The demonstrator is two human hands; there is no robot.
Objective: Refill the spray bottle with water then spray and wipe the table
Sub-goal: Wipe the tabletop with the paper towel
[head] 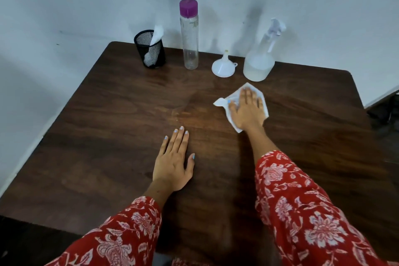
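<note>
Pressing a crumpled white wipe (224,101) onto the dark woodgrain table (108,136), right hand (248,110) fingers spread flat.

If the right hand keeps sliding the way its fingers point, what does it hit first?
Probably the spray bottle. The right hand, flat on the white wipe, points toward the back of the table, roughly at the bottle's base; the white funnel stands just left of that line.

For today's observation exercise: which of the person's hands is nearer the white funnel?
Right. The right hand presses a wipe just in front of the funnel; the left hand lies flat, farther toward the person.
</note>
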